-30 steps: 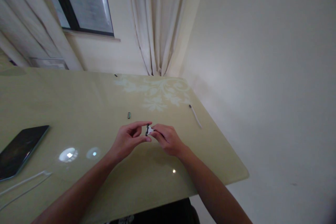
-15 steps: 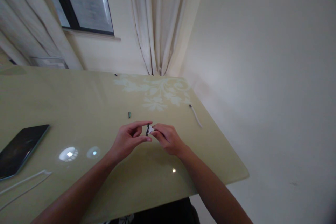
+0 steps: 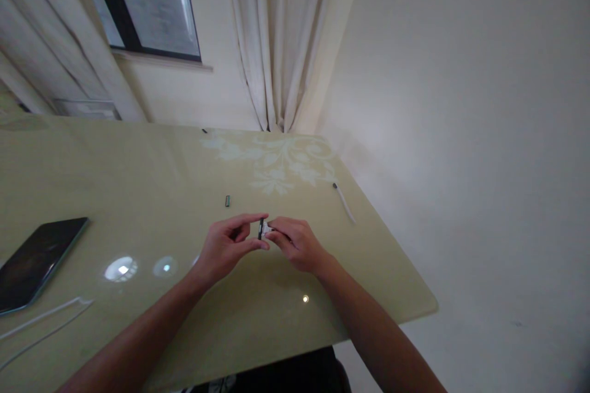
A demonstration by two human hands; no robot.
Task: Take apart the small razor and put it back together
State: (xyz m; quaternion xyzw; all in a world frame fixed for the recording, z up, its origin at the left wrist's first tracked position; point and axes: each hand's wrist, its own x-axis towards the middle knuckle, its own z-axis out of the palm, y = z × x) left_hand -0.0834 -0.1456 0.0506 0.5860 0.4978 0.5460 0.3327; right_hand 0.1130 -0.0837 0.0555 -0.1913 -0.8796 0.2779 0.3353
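Note:
Above the table, my left hand (image 3: 227,241) pinches a narrow black bar, which looks like a razor cartridge (image 3: 261,229), by its two ends between thumb and index finger. A short white neck, apparently that of a razor handle (image 3: 267,229), meets the bar from the right. My right hand (image 3: 295,242) is closed on this handle, and its fingers hide most of it. Whether bar and neck are locked together I cannot tell. Just beyond my left hand lies a small dark and teal piece, like another razor cartridge (image 3: 227,201).
A thin white stick with a dark end (image 3: 345,204) lies near the right edge of the glossy table (image 3: 369,282). On the left are a dark tablet (image 3: 41,261) and a white cable (image 3: 46,317). A tiny black piece (image 3: 204,131) lies at the far edge.
The black bar has turned slightly and sits more upright against the white neck. Both hands keep nearly the same place and grip.

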